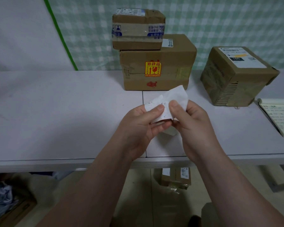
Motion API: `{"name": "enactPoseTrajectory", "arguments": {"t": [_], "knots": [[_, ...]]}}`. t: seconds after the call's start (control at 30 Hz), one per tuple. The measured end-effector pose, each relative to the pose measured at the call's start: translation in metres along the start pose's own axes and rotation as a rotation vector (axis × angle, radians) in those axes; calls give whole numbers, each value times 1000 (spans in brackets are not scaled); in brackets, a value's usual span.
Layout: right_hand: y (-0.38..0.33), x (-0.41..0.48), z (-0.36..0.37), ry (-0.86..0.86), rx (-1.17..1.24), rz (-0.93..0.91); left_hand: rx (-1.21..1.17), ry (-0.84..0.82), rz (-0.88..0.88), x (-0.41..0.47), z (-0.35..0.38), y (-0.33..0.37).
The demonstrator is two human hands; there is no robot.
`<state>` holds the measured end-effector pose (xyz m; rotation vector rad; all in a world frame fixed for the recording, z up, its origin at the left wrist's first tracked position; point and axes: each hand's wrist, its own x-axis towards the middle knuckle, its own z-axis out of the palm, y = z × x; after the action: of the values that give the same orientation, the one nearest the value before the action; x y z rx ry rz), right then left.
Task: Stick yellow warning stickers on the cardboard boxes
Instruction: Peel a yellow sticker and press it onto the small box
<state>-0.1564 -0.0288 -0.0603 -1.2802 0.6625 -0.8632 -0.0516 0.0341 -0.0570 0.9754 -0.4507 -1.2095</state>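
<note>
Above the white table, my left hand [142, 126] and my right hand [191, 123] both pinch a white sticker backing sheet [167, 102], thumbs on top; its white back faces me. Straight behind stands a large cardboard box [169, 66] with a yellow warning sticker [153, 69] on its front. A smaller taped box [138, 29] is stacked on top of it and shows no yellow sticker. At the right sits a third cardboard box [236, 77], turned at an angle, with a white shipping label on top.
A notepad with writing [279, 115] lies at the table's right edge. The table's near edge [56, 163] runs below my wrists. Under the table lie another cardboard box [175, 176] on the floor and bags with cardboard [7, 199] at the left.
</note>
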Motion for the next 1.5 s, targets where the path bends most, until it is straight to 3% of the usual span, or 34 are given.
{"name": "enactPoseTrajectory", "arguments": {"t": [0.4,0.5,0.7,0.93,1.0,1.07,1.17,1.27,1.5], "knots": [[-9,7,-11,26,260,174,-67,-25,-9,-2,-10,9],[-5,8,-13,55,123,144,9,-11,6,-3,-9,9],[4,15,-25,303,-272,-6,145,10,17,-3,-11,9],[7,15,-27,343,-578,25,229,40,125,-3,-8,8],[2,13,-24,368,-588,-8,280,55,180,-3,-7,7],[-5,11,-21,312,-420,5,436,104,304,-3,-8,6],[-13,6,-18,18,-128,169,864,209,610,-2,-9,4],[-16,4,-17,-118,-31,264,1167,258,880,-1,-10,1],[-22,4,-19,-115,70,307,1326,279,1070,-2,-11,-3]]}}
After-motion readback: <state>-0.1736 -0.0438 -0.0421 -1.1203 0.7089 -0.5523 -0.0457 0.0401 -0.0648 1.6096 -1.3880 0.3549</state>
